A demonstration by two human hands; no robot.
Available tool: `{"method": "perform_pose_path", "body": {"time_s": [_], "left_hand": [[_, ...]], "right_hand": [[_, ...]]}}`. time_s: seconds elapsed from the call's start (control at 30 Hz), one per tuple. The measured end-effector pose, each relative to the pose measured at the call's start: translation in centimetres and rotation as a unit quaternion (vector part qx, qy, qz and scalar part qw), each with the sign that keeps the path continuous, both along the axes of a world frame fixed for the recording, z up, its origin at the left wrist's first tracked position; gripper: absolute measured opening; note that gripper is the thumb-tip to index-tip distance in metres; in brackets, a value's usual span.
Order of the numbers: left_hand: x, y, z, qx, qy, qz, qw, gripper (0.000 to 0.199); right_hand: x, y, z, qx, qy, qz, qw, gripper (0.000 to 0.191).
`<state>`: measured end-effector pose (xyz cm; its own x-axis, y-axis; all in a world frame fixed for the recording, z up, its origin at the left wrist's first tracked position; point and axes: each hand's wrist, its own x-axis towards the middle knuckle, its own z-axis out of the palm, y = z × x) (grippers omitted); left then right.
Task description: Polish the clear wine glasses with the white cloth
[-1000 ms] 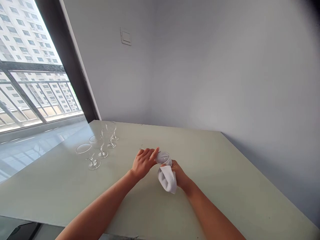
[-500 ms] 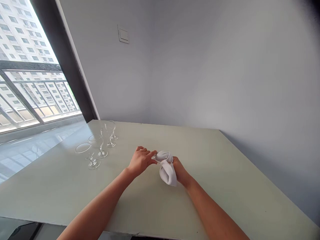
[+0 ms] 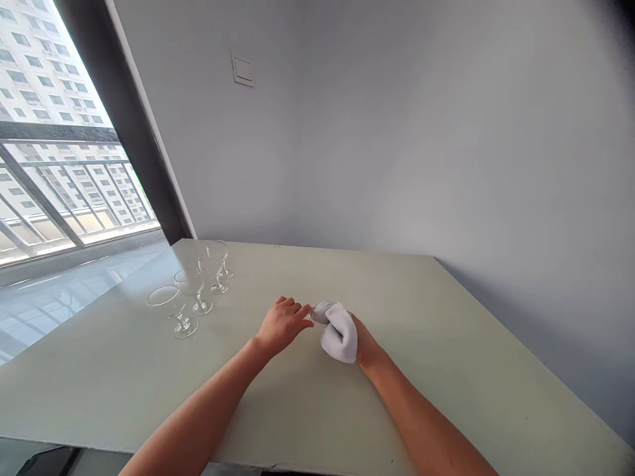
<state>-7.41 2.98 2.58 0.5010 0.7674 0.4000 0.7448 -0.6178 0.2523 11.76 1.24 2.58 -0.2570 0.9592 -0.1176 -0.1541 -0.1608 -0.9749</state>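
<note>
Just right of the table's middle, my left hand pinches a clear glass between thumb and fingers. Most of that glass is covered, so its full shape is hidden. A folded white cloth wraps around its right part and hangs down toward the tabletop. From the right side, my right hand grips the cloth, its fingers mostly hidden behind the fabric. Both hands are close together above the table.
Several clear stemmed glasses stand upright in a slanting row on the left, the nearest glass closest to me. They are on a pale table that meets grey walls. A dark phone-like object lies below the table's front left edge.
The cloth has turned on the glass and its loose fold has moved slightly right, with my right hand. My left hand keeps its hold, a little lower in view.
</note>
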Motion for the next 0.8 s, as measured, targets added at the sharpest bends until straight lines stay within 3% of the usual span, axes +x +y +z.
{"method": "perform_pose_path", "body": {"time_s": [0.07,0.13,0.27,0.33,0.4,0.47,0.53,0.63,0.73,0.8], "left_hand": [[-0.5,0.2,0.1,-0.052,-0.027,0.009,0.998,0.033],[-1.0,0.3,0.5,-0.161,-0.078,0.015,0.984,0.034],[-1.6,0.4,1.5,-0.42,-0.175,-0.066,0.888,0.04],[-1.8,0.5,1.8,-0.491,-0.209,-0.106,0.839,0.044],[-1.9,0.8,1.6,-0.522,-0.231,-0.103,0.815,0.044],[-2.2,1.3,1.1,-0.518,-0.244,-0.067,0.817,0.043],[-2.4,1.9,0.3,-0.481,-0.255,-0.005,0.839,0.043],[-2.4,2.4,-0.7,-0.406,-0.255,0.09,0.873,0.041],[-1.8,2.2,-1.2,-0.345,-0.219,0.123,0.905,0.037],[-1.2,1.6,-1.5,-0.311,-0.177,0.107,0.928,0.032]], "right_hand": [[-0.1,0.0,-0.2,0.022,-0.019,0.046,0.999,0.024],[0.1,-0.1,-0.1,0.056,-0.062,0.097,0.992,0.024],[1.0,-0.2,1.0,0.124,-0.14,0.159,0.969,0.017],[1.5,0.1,1.2,0.163,-0.156,0.161,0.961,0.013],[2.3,0.7,1.0,0.182,-0.165,0.138,0.959,0.013],[3.0,1.5,0.5,0.182,-0.18,0.074,0.964,0.017],[3.5,2.2,-0.1,0.178,-0.213,-0.031,0.96,0.022],[3.1,2.1,-0.2,0.233,-0.278,-0.165,0.917,0.024],[0.7,0.5,0.2,0.356,-0.314,-0.12,0.872,0.037],[-1.6,-1.0,0.6,0.449,-0.315,0.003,0.836,0.055]]}}
